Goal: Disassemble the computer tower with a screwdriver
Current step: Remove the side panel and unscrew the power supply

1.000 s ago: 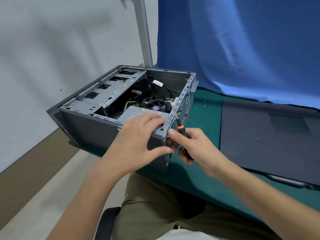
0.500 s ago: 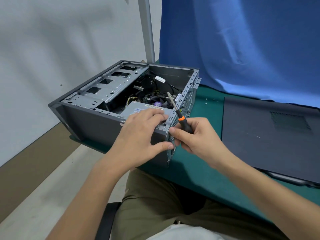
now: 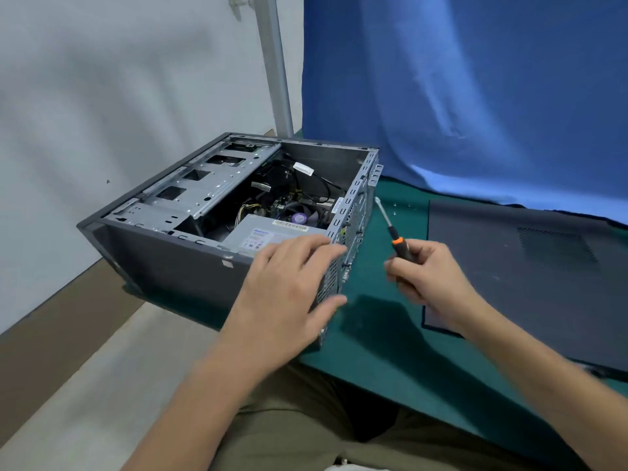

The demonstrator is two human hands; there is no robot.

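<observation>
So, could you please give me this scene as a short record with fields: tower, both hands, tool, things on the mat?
Tower: computer tower lies on its side on the green mat, open side up, power supply visible inside.
Left: left hand, fingers straight, at the tower's near corner; contact unclear.
Right: right hand grips the screwdriver by its handle.
Tool tip: points up, apart from the tower.
Panel: side panel lies flat on the mat, right of the tower.
Screws: small screws on the mat beyond the tool tip.
</observation>
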